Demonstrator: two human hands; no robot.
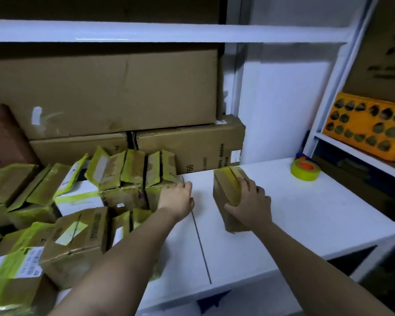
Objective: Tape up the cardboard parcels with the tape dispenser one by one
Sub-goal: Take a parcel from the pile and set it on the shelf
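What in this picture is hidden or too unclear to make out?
Head view:
- The seam of the parcel under the right hand: covered by the hand.
- The left hand fingertips: hidden against the stacked parcels.
- The tape roll: its dispenser is mostly hidden behind it.
- Labels on the near-left boxes: too blurred to read.

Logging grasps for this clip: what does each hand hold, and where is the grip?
The right hand grips the parcel over its top right edge. The left hand rests on the parcel pile, holding nothing.
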